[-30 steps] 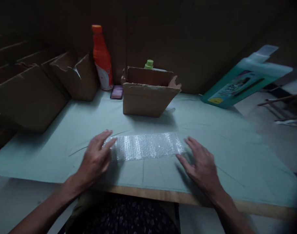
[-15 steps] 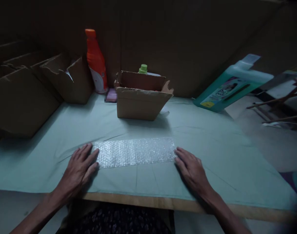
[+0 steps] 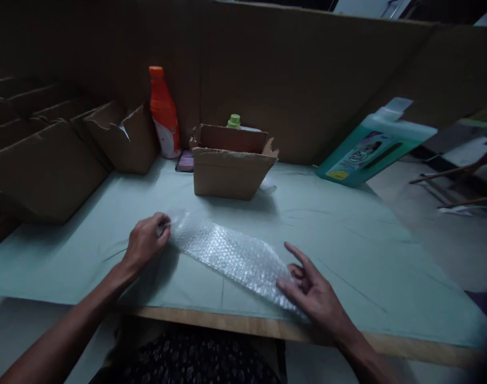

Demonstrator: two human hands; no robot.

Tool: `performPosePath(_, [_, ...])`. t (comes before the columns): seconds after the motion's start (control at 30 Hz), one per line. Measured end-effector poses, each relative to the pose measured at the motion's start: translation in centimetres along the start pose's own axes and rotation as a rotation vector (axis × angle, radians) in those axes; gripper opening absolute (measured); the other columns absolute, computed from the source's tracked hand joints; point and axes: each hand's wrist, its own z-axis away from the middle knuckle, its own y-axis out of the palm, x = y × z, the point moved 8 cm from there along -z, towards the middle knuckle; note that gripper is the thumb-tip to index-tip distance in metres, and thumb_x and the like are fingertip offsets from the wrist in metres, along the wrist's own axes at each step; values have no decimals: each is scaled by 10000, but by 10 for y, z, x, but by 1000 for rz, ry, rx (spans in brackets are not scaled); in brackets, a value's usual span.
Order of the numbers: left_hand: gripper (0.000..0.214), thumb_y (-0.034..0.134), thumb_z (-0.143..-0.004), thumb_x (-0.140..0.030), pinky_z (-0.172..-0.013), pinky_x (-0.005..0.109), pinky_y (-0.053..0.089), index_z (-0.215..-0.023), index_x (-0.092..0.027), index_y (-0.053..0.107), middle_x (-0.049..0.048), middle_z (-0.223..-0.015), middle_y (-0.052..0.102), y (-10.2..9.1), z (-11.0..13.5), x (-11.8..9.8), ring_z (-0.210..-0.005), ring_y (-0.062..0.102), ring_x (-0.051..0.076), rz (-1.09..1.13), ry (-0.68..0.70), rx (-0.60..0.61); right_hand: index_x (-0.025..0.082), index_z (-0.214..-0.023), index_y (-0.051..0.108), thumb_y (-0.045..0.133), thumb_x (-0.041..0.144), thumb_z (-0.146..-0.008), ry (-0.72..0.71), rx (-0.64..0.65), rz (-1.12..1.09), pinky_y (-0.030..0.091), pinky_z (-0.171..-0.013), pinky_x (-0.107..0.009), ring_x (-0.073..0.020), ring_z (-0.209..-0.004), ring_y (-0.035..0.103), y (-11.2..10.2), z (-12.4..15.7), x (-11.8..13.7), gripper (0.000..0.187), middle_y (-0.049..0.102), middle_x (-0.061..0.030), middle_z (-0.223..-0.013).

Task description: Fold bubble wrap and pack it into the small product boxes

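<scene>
A strip of clear bubble wrap (image 3: 231,254) lies slanted on the pale green cloth (image 3: 347,240) that covers the table. My left hand (image 3: 145,242) pinches the strip's left end between thumb and fingers and lifts it slightly. My right hand (image 3: 313,290) grips the strip's right end near the table's front edge, with the index finger stretched out.
An open cardboard box (image 3: 229,162) stands at the back middle, a green-capped bottle (image 3: 234,120) behind it. An orange bottle (image 3: 163,114) stands to its left, folded cartons (image 3: 47,160) at far left. A teal jug (image 3: 371,146) leans at back right. Cardboard wall behind.
Both hands lay flat beside the ends of the straight strip; now they hold its ends. The left end has moved away from me and the right end toward me, so the strip slants.
</scene>
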Motion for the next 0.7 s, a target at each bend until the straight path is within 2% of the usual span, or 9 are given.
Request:
performPosePath(0.07, [188,511,-846,-220,-772,356,500,-949,-221,667,84,-926,748,14,-29,-24,-855,692,270,-16,116,69,301,-1544,401,618,467,-896,54,234,-78,541,-632,-296,-156,-685,615,27,32,3,703,664,-27,-912])
performPosePath(0.17, [252,555,-825,-154,-871,383,503,-1030,-202,693,95,-1022,748,48,-66,-65,-960,684,278,0,229,156,293,-1433,577,671,477,-865,84,623,-133,538,-663,-291,-171,-757,649,81,73,13,605,705,-49,-931])
performPosePath(0.27, [483,615,-799,-130,-1024,455,456,-1281,-160,616,148,-1251,679,71,-79,-94,-1179,606,309,8,291,194,294,-1435,574,743,488,-806,93,870,-160,551,-713,-299,-193,-834,687,116,97,23,680,733,-72,-1021])
performPosePath(0.37, [585,570,-803,-72,-1118,516,389,-1384,-130,532,185,-1429,559,60,-47,-97,-1330,498,318,63,389,210,325,-1439,567,728,461,-836,10,818,-122,536,-940,-444,-265,-1087,660,115,97,29,638,681,-107,-1267])
performPosePath(0.43, [606,499,-785,-9,-1129,538,391,-1369,-164,542,157,-1430,563,37,0,-95,-1358,475,299,166,513,261,333,-1448,555,700,447,-872,-47,753,-126,455,-1060,-526,-298,-1231,592,106,94,31,605,625,-108,-1377])
performPosePath(0.5, [726,480,-758,7,-1150,561,382,-1433,-261,478,88,-1486,530,15,56,-94,-1437,389,281,303,607,398,330,-1447,551,681,452,-892,-80,698,-196,456,-1058,-522,-284,-1208,602,100,89,35,583,629,-104,-1363])
performPosePath(0.53, [800,500,-751,-11,-1169,564,368,-1499,-277,397,81,-1548,467,9,81,-94,-1477,331,281,359,598,492,327,-1435,561,681,456,-893,-90,671,-251,492,-1013,-493,-262,-1132,635,99,86,38,569,657,-99,-1299])
performPosePath(0.6, [841,543,-781,-67,-1175,555,371,-1561,-258,294,105,-1585,418,-1,116,-100,-1493,308,290,470,558,550,330,-1420,565,684,442,-899,-112,634,-376,541,-917,-423,-209,-982,668,101,77,47,547,695,-72,-1133])
performPosePath(0.7, [568,522,-897,-152,-1051,445,494,-1457,-227,466,113,-1361,635,5,115,-107,-1271,564,250,621,330,443,386,-1522,392,668,387,-922,-206,553,-562,564,-853,-374,-192,-985,685,102,60,65,660,679,-62,-1166])
